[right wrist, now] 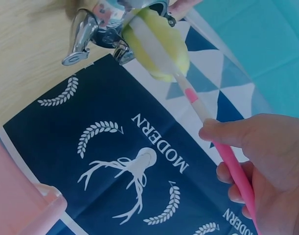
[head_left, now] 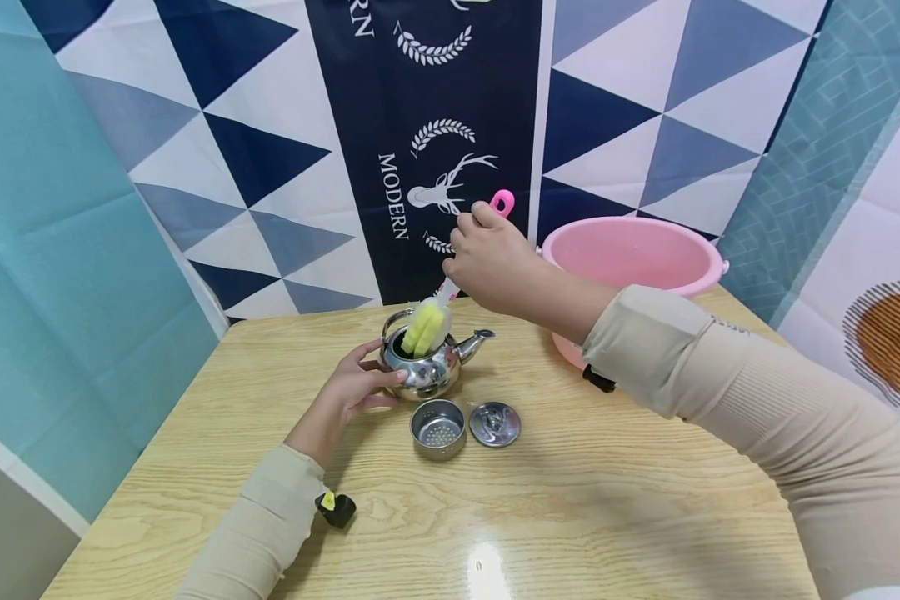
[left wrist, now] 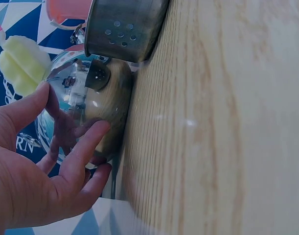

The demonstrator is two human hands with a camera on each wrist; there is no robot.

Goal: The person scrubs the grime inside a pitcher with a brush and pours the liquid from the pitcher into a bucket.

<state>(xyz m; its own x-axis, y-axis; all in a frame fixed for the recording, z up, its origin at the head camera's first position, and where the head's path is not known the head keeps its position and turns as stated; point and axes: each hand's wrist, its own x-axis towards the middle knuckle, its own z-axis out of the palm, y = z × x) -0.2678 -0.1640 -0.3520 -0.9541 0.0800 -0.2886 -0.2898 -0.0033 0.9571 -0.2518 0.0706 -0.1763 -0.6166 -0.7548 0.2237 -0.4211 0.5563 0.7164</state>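
A shiny metal teapot (head_left: 429, 379) stands on the table with its lid off and its spout to the right. My left hand (head_left: 356, 379) holds it by the left side; in the left wrist view the thumb is near the rim and the fingers (left wrist: 85, 152) lie along the rounded body. My right hand (head_left: 489, 257) grips the pink handle (right wrist: 233, 169) of a sponge bottle brush. The yellow sponge head (head_left: 426, 327) is at the teapot's opening, its lower end inside. In front of the teapot sit a perforated metal strainer (head_left: 438, 450) and a round metal lid (head_left: 495, 425).
A pink basin (head_left: 630, 229) stands at the back right of the wooden table (head_left: 570, 500), below the right forearm. A patterned cloth wall (head_left: 270, 167) rises right behind the table's back edge. Black wrist cameras (head_left: 336, 510) are strapped to the sleeves.
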